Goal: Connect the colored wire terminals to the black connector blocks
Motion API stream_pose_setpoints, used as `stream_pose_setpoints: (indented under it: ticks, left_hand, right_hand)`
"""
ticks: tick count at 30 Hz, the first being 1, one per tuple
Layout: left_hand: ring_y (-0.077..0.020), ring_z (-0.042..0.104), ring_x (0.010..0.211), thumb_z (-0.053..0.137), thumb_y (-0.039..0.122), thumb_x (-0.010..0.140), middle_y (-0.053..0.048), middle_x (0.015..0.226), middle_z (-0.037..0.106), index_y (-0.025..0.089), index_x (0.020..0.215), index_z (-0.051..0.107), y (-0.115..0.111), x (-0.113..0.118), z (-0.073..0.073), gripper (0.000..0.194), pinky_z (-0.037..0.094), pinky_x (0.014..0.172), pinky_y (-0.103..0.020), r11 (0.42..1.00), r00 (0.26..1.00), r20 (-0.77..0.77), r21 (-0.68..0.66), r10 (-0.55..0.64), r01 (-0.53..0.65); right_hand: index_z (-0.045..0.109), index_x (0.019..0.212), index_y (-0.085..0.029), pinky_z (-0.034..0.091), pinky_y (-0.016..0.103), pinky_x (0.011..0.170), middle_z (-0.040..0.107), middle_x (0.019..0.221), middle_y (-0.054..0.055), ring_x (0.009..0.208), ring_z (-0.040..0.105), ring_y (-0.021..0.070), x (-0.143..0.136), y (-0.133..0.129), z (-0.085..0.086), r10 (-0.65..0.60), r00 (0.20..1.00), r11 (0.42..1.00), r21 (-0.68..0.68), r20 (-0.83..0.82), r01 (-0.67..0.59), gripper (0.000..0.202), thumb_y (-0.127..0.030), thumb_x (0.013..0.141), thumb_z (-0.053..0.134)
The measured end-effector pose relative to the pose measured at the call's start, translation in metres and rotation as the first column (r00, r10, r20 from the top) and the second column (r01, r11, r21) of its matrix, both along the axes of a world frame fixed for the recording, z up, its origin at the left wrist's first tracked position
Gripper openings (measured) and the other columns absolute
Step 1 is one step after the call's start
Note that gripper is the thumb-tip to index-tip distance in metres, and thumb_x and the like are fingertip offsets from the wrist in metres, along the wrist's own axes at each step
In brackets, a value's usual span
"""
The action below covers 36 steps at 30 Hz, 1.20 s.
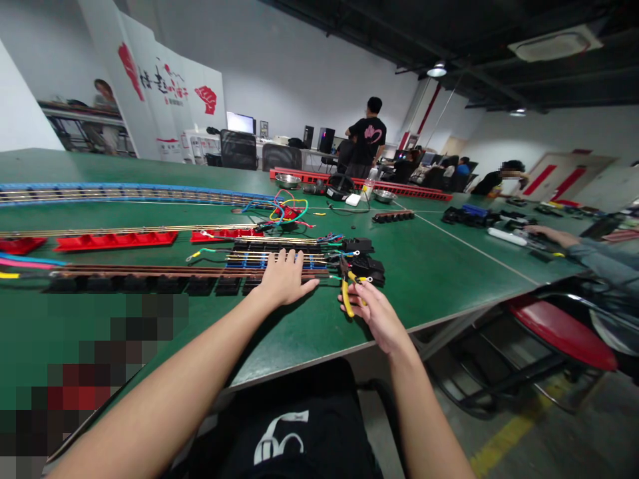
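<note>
My left hand lies flat with its fingers spread on the copper-coloured rods, which run along a row of black holders. Yellow-handled pliers are in my right hand, its fingers around the handles. Their dark jaws point away from me, close to the rods' right end. Black end blocks sit just past the jaws. Short wires with ring terminals stick out from the rods at both ends.
Behind lie red holders, a long blue rail, tangled coloured wires, metal bowls and a long red rail. A co-worker's arm reaches over the table at right. A red stool stands beside the table.
</note>
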State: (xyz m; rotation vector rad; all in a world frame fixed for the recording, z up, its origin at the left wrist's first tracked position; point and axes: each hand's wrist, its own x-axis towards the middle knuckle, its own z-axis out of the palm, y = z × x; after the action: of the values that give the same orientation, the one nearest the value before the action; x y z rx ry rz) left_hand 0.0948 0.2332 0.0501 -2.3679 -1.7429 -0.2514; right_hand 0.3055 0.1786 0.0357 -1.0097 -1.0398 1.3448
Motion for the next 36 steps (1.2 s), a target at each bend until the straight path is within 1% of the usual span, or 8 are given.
stream_pose_setpoints:
  ticks: [6,9,11,16,23,26,32,36]
  left_hand:
    - [-0.0411,0.037,0.135,0.031,0.069,0.088,-0.023,0.147,0.042,0.006,0.145,0.038,0.0,0.0,0.0,0.085,0.029,0.107,-0.056,1.0,1.0,-0.001,-0.002,-0.001,0.001]
    - [-0.0414,0.036,0.136,0.031,0.069,0.087,-0.023,0.147,0.042,0.006,0.145,0.037,0.0,0.001,0.0,0.085,0.028,0.108,-0.056,1.0,1.0,0.005,-0.009,0.0,0.0]
    - [-0.0415,0.036,0.136,0.031,0.068,0.088,-0.023,0.148,0.041,0.006,0.145,0.037,0.0,0.0,0.0,0.085,0.028,0.108,-0.056,1.0,1.0,0.004,-0.012,0.001,-0.001]
    - [-0.0414,0.037,0.135,0.032,0.068,0.088,-0.023,0.147,0.042,0.006,0.145,0.038,0.0,0.0,0.001,0.084,0.029,0.108,-0.056,1.0,1.0,-0.004,-0.007,-0.002,0.002]
    - [-0.0395,0.042,0.13,0.031,0.066,0.088,-0.022,0.143,0.047,0.007,0.142,0.042,0.0,0.0,0.001,0.08,0.032,0.104,-0.054,1.0,1.0,0.003,0.027,-0.004,0.004]
    - [-0.0389,0.043,0.129,0.031,0.066,0.088,-0.021,0.142,0.048,0.008,0.141,0.043,0.0,0.0,0.0,0.08,0.033,0.103,-0.053,0.999,1.0,0.001,0.032,0.0,0.0]
    - [-0.0384,0.041,0.13,0.03,0.067,0.088,-0.02,0.143,0.047,0.01,0.142,0.041,0.001,0.0,0.0,0.08,0.032,0.104,-0.053,1.0,1.0,0.001,0.026,0.006,-0.006]
    - [-0.0381,0.043,0.129,0.03,0.066,0.089,-0.02,0.141,0.049,0.009,0.141,0.043,0.0,0.0,0.0,0.078,0.033,0.103,-0.052,0.999,1.0,0.005,0.037,0.005,-0.005]
  right_hand:
    - [0.068,0.084,-0.018,0.057,0.033,0.077,0.071,0.091,0.005,0.088,0.069,0.0191,0.007,0.0,-0.001,0.051,0.976,0.995,-0.068,-0.213,-0.067,0.029,-0.04,0.069,0.08]
    - [0.069,0.088,-0.018,0.055,0.025,0.065,0.072,0.098,0.007,0.084,0.068,0.0166,0.013,0.002,-0.002,0.107,0.944,0.98,-0.128,-0.312,-0.153,0.026,-0.037,0.072,0.077]
    - [0.069,0.088,-0.018,0.049,0.018,0.05,0.072,0.095,0.007,0.069,0.063,0.0113,0.016,0.005,-0.002,0.151,0.904,0.964,-0.142,-0.401,-0.225,0.023,-0.034,0.073,0.074]
    - [0.067,0.087,-0.016,0.025,0.009,0.033,0.062,0.073,0.0,0.042,0.032,0.0002,0.018,0.007,-0.001,0.187,0.824,0.947,-0.125,-0.535,-0.296,0.022,-0.033,0.073,0.071]
    - [0.063,0.085,-0.017,0.015,0.01,0.032,0.055,0.069,-0.003,0.039,0.021,-0.0017,0.014,-0.01,0.007,0.114,0.893,0.962,-0.175,-0.436,-0.208,0.036,-0.051,0.075,0.068]
    - [0.064,0.087,-0.017,0.012,0.011,0.034,0.054,0.071,-0.004,0.039,0.019,-0.0022,0.018,-0.025,0.014,0.147,0.938,0.955,-0.201,-0.315,-0.217,0.043,-0.057,0.073,0.068]
    - [0.062,0.089,-0.02,0.008,0.013,0.037,0.052,0.074,-0.004,0.041,0.019,-0.0013,0.034,-0.049,0.031,0.189,0.981,0.974,-0.123,-0.036,-0.192,0.045,-0.064,0.078,0.061]
    - [0.063,0.087,-0.019,0.006,0.014,0.036,0.053,0.072,-0.003,0.04,0.016,-0.0008,0.042,-0.044,0.028,0.254,0.966,0.948,-0.186,-0.054,-0.26,0.047,-0.065,0.076,0.062]
